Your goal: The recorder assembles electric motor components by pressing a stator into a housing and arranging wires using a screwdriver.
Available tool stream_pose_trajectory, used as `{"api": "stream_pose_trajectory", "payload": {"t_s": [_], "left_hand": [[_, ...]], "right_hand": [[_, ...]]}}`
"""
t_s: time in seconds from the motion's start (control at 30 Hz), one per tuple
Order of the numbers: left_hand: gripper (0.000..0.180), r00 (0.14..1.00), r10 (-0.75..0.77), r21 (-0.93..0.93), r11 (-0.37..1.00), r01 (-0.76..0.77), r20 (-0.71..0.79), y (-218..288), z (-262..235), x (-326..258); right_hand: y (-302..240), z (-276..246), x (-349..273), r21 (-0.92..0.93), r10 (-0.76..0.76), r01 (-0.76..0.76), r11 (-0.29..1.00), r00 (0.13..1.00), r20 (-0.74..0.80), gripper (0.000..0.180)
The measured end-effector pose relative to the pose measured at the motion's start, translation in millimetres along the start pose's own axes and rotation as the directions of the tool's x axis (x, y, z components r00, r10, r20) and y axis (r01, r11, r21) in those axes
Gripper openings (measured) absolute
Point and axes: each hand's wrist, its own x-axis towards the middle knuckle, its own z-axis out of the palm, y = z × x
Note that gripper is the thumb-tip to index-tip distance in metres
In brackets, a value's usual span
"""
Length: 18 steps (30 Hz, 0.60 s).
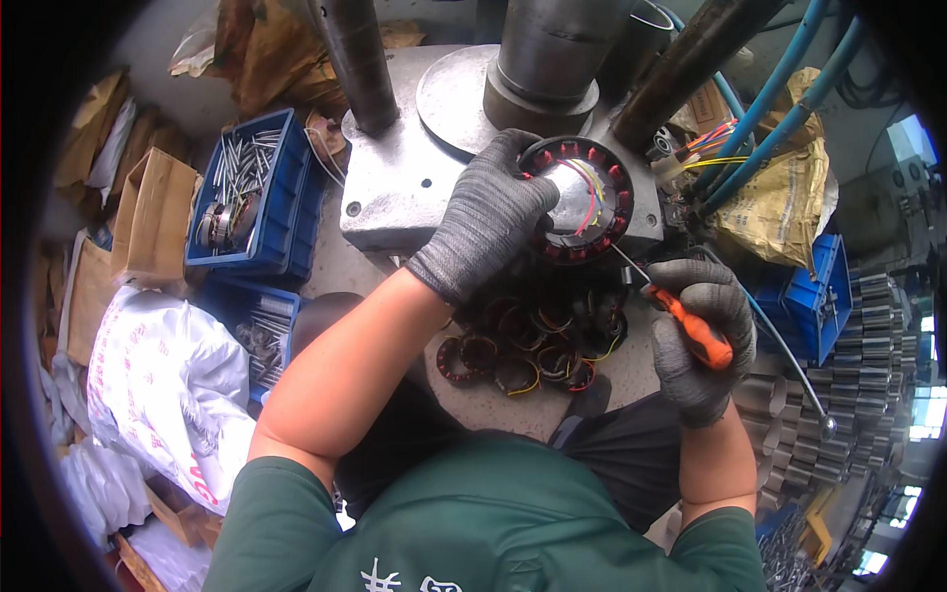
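My left hand (490, 212), in a grey knit glove, grips the left side of a black ring-shaped motor stator (620, 200). Red windings line the ring, and red, yellow and blue wires cross its opening. The stator is held in front of a metal press. In my gloved right hand (735, 316) is a screwdriver (702, 338) with an orange handle. Its thin shaft points up and left, and the tip reaches the lower right rim of the stator. Whether the tip touches the rim I cannot tell.
Behind the stator stands the press base (385, 202) with thick steel columns. More wound stators (473, 357) lie below it. Blue bins (219, 259) of metal rods and a white sack (163, 370) are at left. Stacked metal cylinders (838, 395) and a ball-tipped lever (827, 426) are at right.
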Motion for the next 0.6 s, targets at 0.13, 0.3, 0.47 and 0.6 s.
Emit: {"api": "stream_pose_trajectory", "payload": {"t_s": [0.13,0.3,0.47,0.6], "left_hand": [[0.049,0.997,0.082,0.038,0.996,-0.082,0.006,3,1,-6],[0.049,0.991,0.132,0.094,0.987,-0.131,-0.004,11,3,-11],[0.048,0.984,0.176,0.175,0.97,-0.171,-0.013,17,2,-15],[0.046,0.986,0.168,0.216,0.963,-0.16,-0.016,27,1,-22]], "right_hand": [[0,1,3,-0.114,-0.04,0.042,0.993,0.999,0.024,0.041],[0,1,4,-0.13,-0.025,0.027,0.991,0.999,0.024,0.04],[0,5,4,-0.233,-0.101,0.109,0.966,0.994,0.047,0.042],[1,5,5,-0.231,-0.116,0.132,0.964,0.99,0.078,0.044]]}}
